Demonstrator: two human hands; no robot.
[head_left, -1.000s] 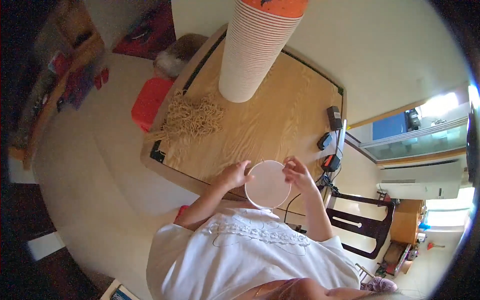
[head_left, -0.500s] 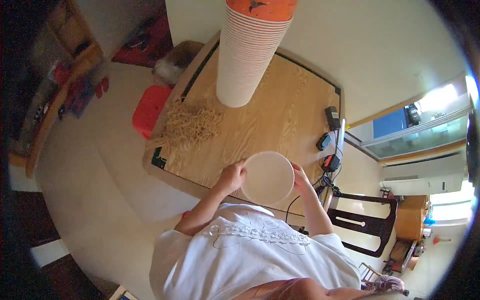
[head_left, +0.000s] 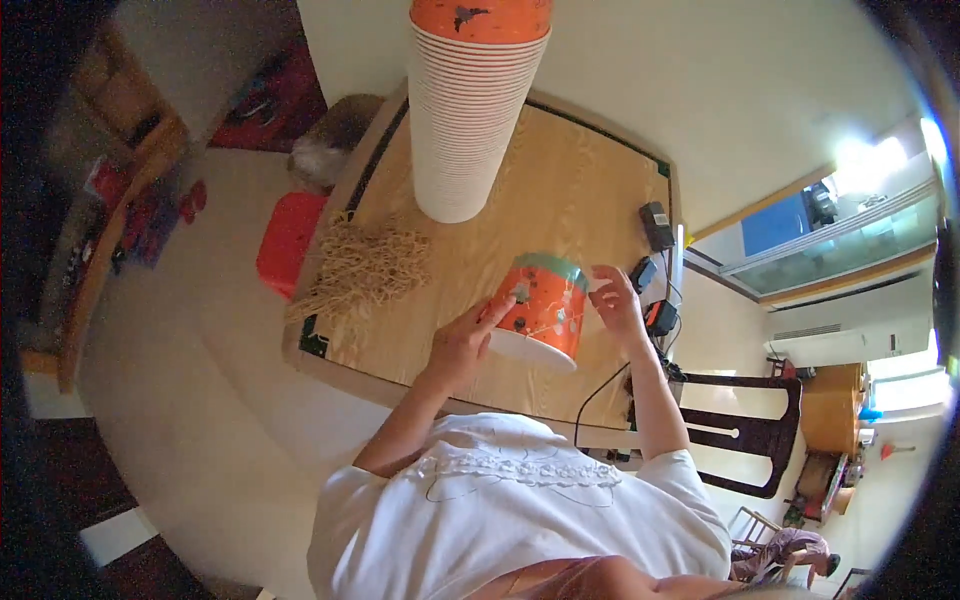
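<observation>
An orange paper bucket (head_left: 548, 312) with dark and pale printed spots and a green band round its far end is tilted over the table's near part. Its white-rimmed mouth points down toward me. My left hand (head_left: 468, 338) grips the bucket's left side, fingers stretched along the wall. Just off its right side is my right hand (head_left: 614, 296), fingers bent in a pinch; whatever is between them is too small to make out. A thin pale strand crosses the bucket's printed wall. Left of the far stack's foot lies a loose heap of tan strands (head_left: 365, 262).
A tall stack of nested upturned buckets (head_left: 468, 130) stands on the wood-grain table (head_left: 560, 180). Black adapters (head_left: 656, 226) and cables lie along the right edge. A dark chair (head_left: 740, 430) stands to the right, a red plastic stool or basin (head_left: 288, 245) beyond the left edge.
The bucket has been turned from its pale mouth facing up at me to its orange wall showing. My right hand has come off its side and moved up slightly.
</observation>
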